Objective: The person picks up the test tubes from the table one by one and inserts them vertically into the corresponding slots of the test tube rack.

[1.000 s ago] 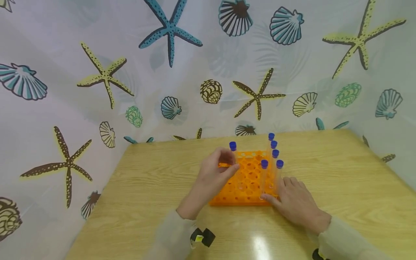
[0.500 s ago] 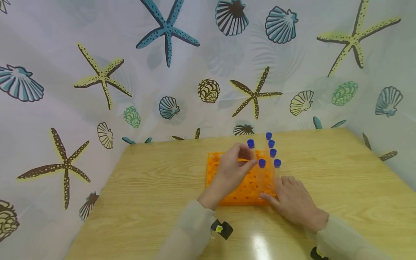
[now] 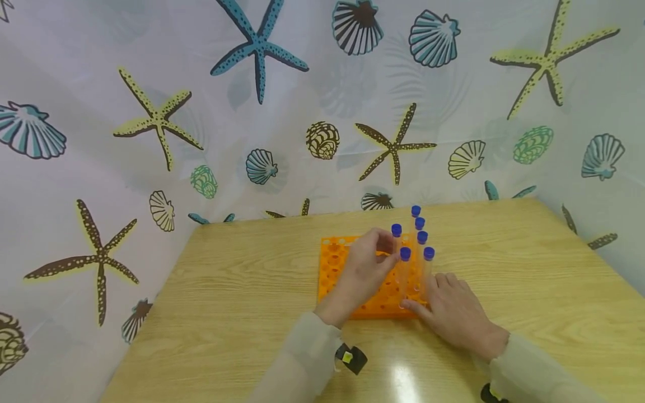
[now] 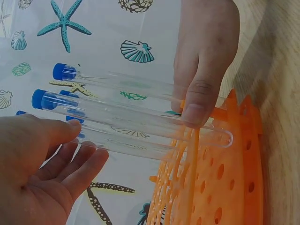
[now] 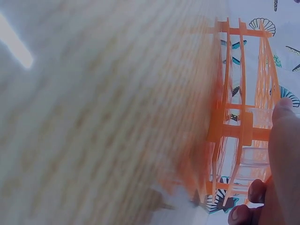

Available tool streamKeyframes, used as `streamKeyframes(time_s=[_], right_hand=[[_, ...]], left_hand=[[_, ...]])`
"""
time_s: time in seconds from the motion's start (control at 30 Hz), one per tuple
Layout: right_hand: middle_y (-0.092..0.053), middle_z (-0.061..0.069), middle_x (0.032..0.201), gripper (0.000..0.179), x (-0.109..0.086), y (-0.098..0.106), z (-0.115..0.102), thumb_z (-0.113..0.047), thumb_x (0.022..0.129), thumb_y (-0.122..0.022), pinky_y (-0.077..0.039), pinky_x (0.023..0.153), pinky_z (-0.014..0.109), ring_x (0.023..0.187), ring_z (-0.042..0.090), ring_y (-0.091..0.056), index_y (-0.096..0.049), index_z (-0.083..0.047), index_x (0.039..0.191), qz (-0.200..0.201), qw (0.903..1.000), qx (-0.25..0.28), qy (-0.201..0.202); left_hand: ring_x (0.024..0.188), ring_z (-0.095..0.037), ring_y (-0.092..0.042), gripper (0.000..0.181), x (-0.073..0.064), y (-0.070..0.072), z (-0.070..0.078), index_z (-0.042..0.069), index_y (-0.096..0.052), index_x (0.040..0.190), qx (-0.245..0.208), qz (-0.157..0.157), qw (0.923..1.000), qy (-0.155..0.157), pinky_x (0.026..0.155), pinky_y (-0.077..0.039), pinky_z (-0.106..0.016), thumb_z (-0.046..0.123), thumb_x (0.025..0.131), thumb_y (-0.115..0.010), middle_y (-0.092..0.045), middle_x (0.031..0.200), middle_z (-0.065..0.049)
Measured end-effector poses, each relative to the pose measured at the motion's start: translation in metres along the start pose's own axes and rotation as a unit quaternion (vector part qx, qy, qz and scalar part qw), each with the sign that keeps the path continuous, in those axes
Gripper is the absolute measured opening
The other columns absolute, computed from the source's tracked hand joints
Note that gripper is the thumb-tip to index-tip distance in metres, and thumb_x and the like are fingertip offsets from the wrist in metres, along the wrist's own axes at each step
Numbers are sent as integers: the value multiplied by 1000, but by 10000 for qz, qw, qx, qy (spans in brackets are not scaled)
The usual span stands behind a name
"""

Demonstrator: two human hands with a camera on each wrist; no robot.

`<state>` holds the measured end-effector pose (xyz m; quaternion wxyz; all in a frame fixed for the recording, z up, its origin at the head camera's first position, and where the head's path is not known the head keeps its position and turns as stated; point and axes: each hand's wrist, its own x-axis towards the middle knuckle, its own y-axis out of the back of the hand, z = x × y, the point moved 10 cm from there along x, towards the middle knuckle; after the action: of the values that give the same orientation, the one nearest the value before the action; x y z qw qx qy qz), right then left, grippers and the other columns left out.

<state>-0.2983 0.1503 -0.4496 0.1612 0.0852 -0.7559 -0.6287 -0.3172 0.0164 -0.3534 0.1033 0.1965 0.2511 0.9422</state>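
Note:
My left hand (image 3: 364,266) pinches a clear test tube (image 3: 397,230) with a blue cap, upright over the orange test tube rack (image 3: 330,274). Beside it, several more blue-capped test tubes (image 3: 405,255) stand in the rack's right-hand part. The left wrist view shows my left thumb and fingers (image 4: 72,125) near the cap end, partly covering the held tube. My right hand (image 3: 456,313) grips the rack's right end. Its thumb (image 5: 285,110) lies along the rack's upper edge in the right wrist view, the fingers curled at the side.
A light wood table (image 3: 242,280) carries the rack. Behind and at both sides hangs a white cloth (image 3: 287,112) printed with starfish and shells. Each sleeved wrist wears a strap with a small dark device (image 3: 353,358).
My left hand has carried the tube rightward across the rack, close to the standing tubes, and lowered it a little. The right hand has kept its hold on the rack.

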Motion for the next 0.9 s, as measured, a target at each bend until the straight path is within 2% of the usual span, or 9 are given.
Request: streamKeyframes(time_s=[0.17, 0.4, 0.9], right_hand=[[-45, 2, 82, 60, 0, 0, 0, -71, 94, -42, -29, 69, 33, 80, 21, -41, -52, -12, 101, -37, 10000, -2, -16], [-45, 2, 83, 64, 0, 0, 0, -71, 94, -42, -29, 68, 33, 79, 21, -41, -53, -9, 105, -35, 10000, -44, -4], [-44, 1, 80, 56, 0, 3, -2, -69, 94, -44, -28, 66, 32, 76, 20, -39, -50, -13, 93, 74, 9999, -80, 75]], left_hand=[[96, -8, -61, 21, 0, -4, -6, 12, -56, 112, 2, -24, 9999, 160, 79, -52, -12, 11, 94, -67, -63, 104, 0], [97, -8, -60, 21, -1, -10, -15, 13, -56, 113, 240, -151, 9991, 320, 80, -51, -13, 14, 94, -67, -62, 105, 2], [96, -9, -61, 21, -1, -18, -17, 10, -57, 113, 700, -41, 9975, -101, 82, -50, -12, 13, 95, -67, -63, 104, 1]])
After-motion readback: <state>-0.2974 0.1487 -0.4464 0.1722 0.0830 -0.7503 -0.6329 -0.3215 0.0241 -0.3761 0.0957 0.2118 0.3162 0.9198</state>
